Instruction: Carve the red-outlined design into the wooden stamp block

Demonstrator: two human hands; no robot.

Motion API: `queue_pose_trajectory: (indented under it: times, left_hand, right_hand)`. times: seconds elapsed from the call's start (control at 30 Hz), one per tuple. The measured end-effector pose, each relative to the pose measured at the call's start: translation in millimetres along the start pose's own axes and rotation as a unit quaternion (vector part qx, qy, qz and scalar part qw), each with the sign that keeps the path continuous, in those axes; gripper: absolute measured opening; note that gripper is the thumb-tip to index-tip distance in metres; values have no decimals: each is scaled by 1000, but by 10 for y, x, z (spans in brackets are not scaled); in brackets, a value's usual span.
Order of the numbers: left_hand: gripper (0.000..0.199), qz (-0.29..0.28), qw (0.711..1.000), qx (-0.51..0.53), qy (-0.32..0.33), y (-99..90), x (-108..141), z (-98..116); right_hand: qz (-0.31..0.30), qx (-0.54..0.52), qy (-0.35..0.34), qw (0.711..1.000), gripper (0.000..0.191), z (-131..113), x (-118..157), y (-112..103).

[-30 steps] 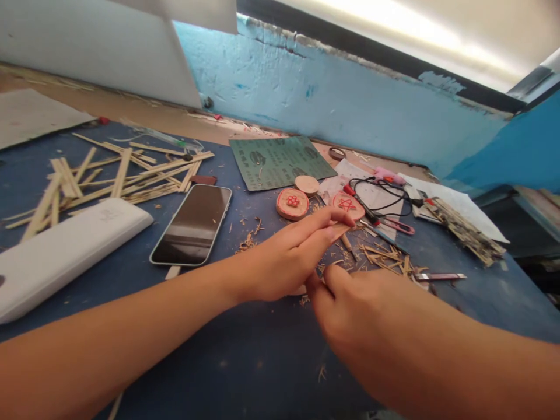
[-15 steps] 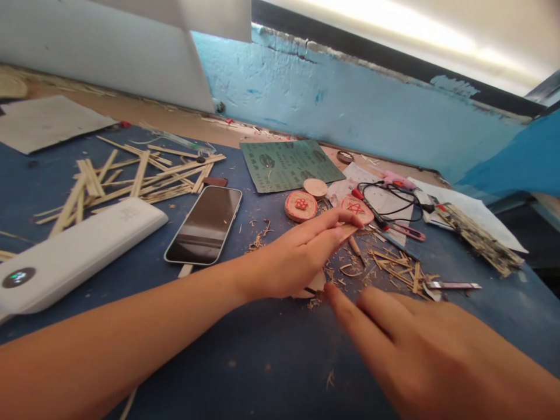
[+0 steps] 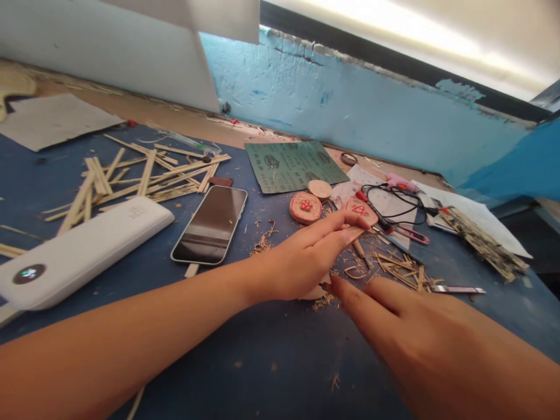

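My left hand [image 3: 304, 256] is closed on a pale piece of wood [image 3: 313, 293], pressing it to the blue table. Part of the wood shows below the palm; most of it lies under the hand. My right hand [image 3: 398, 338] grips a small carving tool, whose dark narrow tip [image 3: 324, 286] touches the wood's near edge. The tool's handle is hidden in the fingers. Fine shavings [image 3: 324, 302] lie around the wood. Just beyond my left hand are a round wood slice [image 3: 305, 207] with a red flower and another slice [image 3: 361, 209] with a red star.
A phone [image 3: 210, 224] and a white power bank [image 3: 87, 256] lie at left, before a pile of wooden sticks [image 3: 149, 169]. Green sandpaper [image 3: 295, 166] lies at the back. Cables [image 3: 394, 201], bark [image 3: 483, 242], a pink-handled cutter [image 3: 413, 234] and a slim blade tool [image 3: 459, 289] occupy the right.
The view has shifted slightly, so everything sits a little further right. The tool's tip has drawn back a little toward my right hand along the wood. Left hand keeps its hold.
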State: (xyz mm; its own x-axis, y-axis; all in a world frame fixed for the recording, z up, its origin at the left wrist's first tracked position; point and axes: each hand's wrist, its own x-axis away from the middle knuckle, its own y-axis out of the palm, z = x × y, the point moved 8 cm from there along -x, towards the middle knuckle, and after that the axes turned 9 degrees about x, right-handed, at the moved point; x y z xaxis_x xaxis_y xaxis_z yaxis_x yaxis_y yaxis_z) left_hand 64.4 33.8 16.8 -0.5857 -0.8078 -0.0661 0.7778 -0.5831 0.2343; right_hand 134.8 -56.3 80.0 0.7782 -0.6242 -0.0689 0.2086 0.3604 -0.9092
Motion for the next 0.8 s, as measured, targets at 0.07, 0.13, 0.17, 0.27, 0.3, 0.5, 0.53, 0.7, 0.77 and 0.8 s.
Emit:
queue_pose_trajectory:
  times: [0.07,0.13,0.17,0.27,0.3,0.5,0.53,0.7,0.77,0.8]
  left_hand:
    - [35,3,1000,6,-4,-5,-2,-4]
    - [33,7,1000,12,-11,-6,-1,-14]
    - [33,8,1000,15,-15,-3,2,-19]
    - [33,16,999,8,-27,9,15,-29]
    - [33,20,999,2,-25,10,17,-26]
    - [31,13,1000,-23,-10,-4,-3,-34]
    - [32,9,1000,-24,-10,-4,-7,-39]
    - [33,11,1000,-27,-9,24,10,-31]
    - [32,20,999,-25,-6,30,17,-17]
    - [32,24,999,-23,-5,27,16,-10]
  right_hand:
    - [12,4,-17,1000,51,-31,-4,-21]
    - [23,11,-27,999,54,-58,-23,-39]
    - [24,16,-25,999,55,-65,-40,-43]
    - [25,23,-24,999,55,-109,-105,-55]
    - [28,24,-27,999,54,-128,-124,-64]
    - [18,33,-52,998,60,-163,-181,-86]
    - [14,30,-57,998,57,-158,-183,-81]
    - [-25,19,-94,995,26,-180,-164,47]
    - [-46,18,-121,991,12,-229,-144,130]
    - [-48,18,-125,991,9,-237,-138,155]
